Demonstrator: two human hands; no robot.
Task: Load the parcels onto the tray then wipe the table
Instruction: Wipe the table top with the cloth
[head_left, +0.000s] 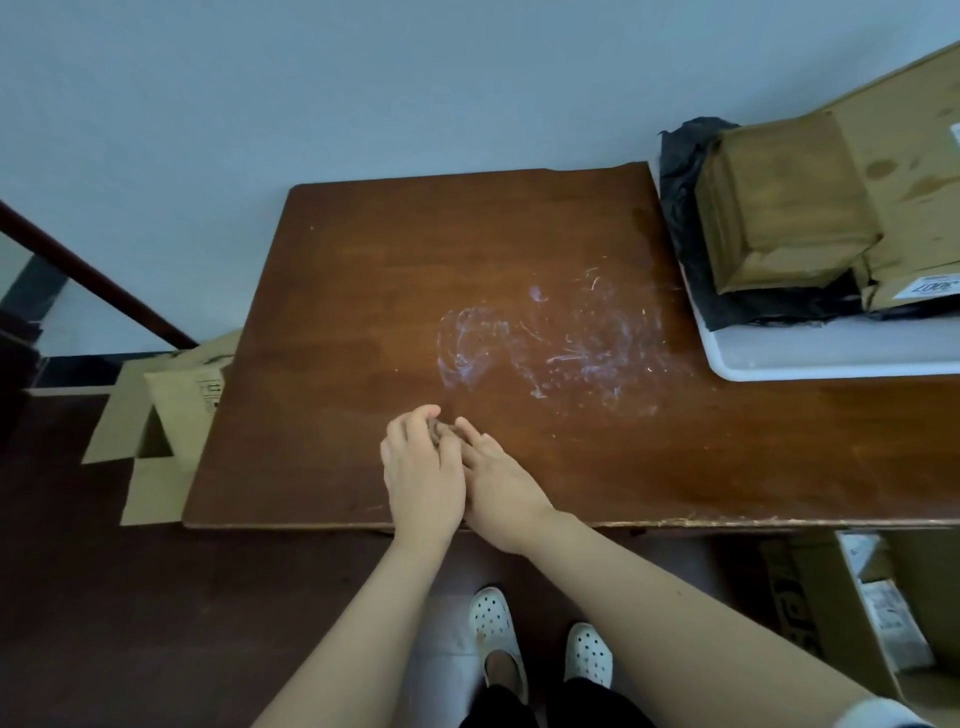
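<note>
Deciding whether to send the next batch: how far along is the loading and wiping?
Loading looks done: the parcels sit on the white tray, none on the table. Wiping is in hand: the left hand grips a small brownish wad, the right hand touches it. Left: whitish smears across the table's middle.

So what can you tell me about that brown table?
The table is dark brown wood by the look, its top glossy. The front edge is chipped pale in places. Whitish smears streak the middle. A white tray loaded with parcels sits on its right side. Over the near side the left hand grips a small brownish wad, and the right hand touches it with straight fingers. The far edge meets a pale wall.
</note>
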